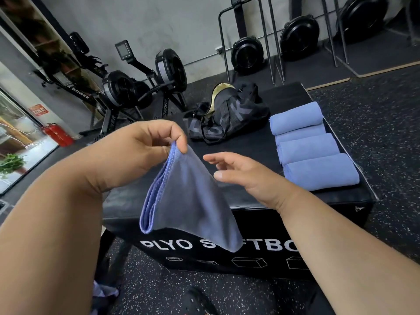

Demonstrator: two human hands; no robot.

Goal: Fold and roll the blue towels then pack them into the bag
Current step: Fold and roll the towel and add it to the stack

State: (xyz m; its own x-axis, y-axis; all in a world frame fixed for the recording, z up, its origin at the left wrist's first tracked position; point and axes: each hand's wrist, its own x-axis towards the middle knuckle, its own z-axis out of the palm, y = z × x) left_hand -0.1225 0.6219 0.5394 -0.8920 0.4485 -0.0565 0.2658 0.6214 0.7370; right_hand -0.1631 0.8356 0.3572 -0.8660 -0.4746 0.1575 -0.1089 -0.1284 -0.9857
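Pinched at its top corner by the left hand (145,144), a folded blue towel (188,201) hangs over the plyo box (250,242); the right hand (236,171) reaches in, fingers spread and empty. Folding seems underway; next, probably lay it flat to roll, beside four rolled towels (311,146) and the duffel bag (229,112).

blue towel (188,201), black bag (229,114), black white-lettered box (250,248), red extinguisher (58,134)
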